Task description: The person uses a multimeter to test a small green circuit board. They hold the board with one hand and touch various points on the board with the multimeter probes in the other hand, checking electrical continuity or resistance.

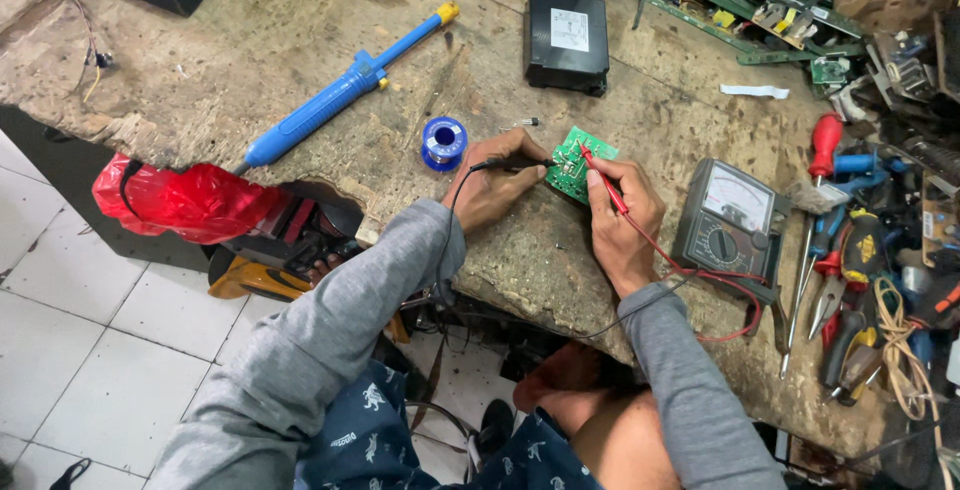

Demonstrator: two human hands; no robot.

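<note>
On the worn stone-topped bench, near its front edge, a small green circuit board [579,163] lay flat between both hands. Left hand [497,182] pinched a black test probe [512,163] between thumb and fingers, tip resting on the board's left edge. Right hand [622,220] pinched a red test probe [603,179] pencil-fashion, tip set on the board's middle. Red lead ran back to an analog multimeter [727,218] just right of that hand.

Board judged light, stiff, fragile at its solder joints; best taken by its bare edges. Probes slim and rigid, leads limp.

Both forearms in grey sleeves angled in from below, wrists low on the bench, fingers curled.

Nearby: blue solder spool [444,140], blue desoldering pump [340,92], black box [567,40], pile of screwdrivers and pliers [835,250] at right.
</note>
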